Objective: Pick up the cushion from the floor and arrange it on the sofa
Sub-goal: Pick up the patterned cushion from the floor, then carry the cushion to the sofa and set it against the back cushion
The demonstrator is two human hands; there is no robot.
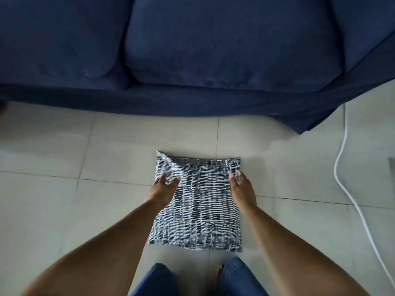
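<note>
A square cushion (pixel 203 201) with a dark blue and white dashed pattern lies flat on the pale tiled floor, just in front of my knees. My left hand (pixel 163 190) rests over its left edge with fingers spread. At the cushion's right edge is my right hand (pixel 241 189), fingers apart, touching the side. Neither hand has closed around it. The dark blue sofa (pixel 224 50) fills the top of the view, its seat cushions bare.
A white cable (pixel 346 189) snakes over the floor on the right, from beside the sofa's corner toward the bottom right. My jeans-clad knees (pixel 192 278) show at the bottom. A grey object's edge (pixel 392 167) sits at the far right.
</note>
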